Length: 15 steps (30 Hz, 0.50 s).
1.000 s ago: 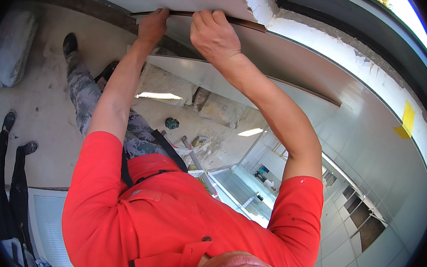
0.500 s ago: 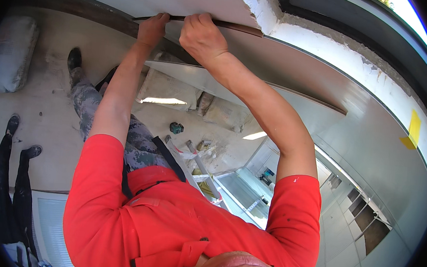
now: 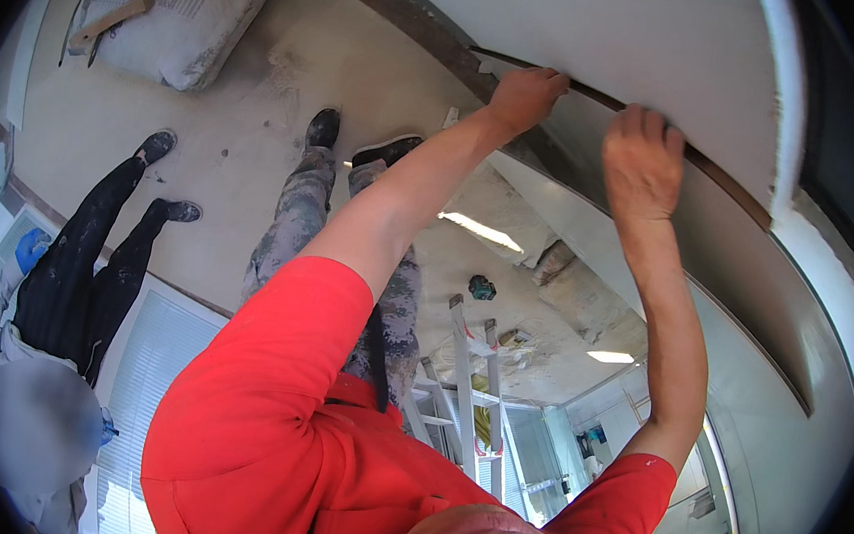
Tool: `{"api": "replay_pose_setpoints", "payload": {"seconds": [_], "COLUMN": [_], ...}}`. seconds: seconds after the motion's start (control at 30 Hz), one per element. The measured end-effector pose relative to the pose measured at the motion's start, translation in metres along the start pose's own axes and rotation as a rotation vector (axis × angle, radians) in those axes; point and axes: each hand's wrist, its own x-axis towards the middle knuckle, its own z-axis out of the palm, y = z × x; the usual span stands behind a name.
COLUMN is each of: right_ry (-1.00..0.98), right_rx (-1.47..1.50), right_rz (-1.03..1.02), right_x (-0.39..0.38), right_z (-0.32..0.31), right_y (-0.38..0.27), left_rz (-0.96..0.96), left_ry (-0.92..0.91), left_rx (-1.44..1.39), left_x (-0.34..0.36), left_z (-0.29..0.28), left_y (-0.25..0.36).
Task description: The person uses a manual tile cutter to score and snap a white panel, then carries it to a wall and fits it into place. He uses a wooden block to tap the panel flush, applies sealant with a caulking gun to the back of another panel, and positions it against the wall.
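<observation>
My left hand [image 3: 528,98] is closed on the long dark-brown edge of a large smooth grey board [image 3: 747,282], beside a pale wall [image 3: 606,30]. Farther right along the same edge, my right hand [image 3: 644,164] curls its fingers over the board, knuckles up. The edge runs slantwise from the far middle toward the right. What the fingertips press on, behind the edge, is hidden.
At the far left a white sack [image 3: 186,12] carries a wooden-handled tool [image 3: 110,23]. A person in dark trousers [image 3: 69,289] is on the left. Below me stand an aluminium stepladder [image 3: 473,381] and a small green-black device [image 3: 483,287].
My view has turned, so the sack and the other person show more fully. Both hands appear farther right in the picture and are still on the board's edge.
</observation>
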Motion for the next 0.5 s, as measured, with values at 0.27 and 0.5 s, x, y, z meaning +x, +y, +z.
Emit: {"api": "replay_pose_setpoints", "payload": {"seconds": [0.27, 0.5], "right_ry": [-0.071, -0.230], "right_rx": [-0.066, -0.108], "right_rz": [0.105, 0.181], "right_x": [-0.004, -0.008], "right_z": [0.008, 0.012], "right_y": [-0.012, -0.018], "left_rz": [-0.020, -0.069], "left_ry": [0.101, 0.299], "left_rx": [-0.214, -0.233], "left_x": [-0.018, -0.049], "left_z": [0.037, 0.104], "left_y": [-0.062, -0.173]}}
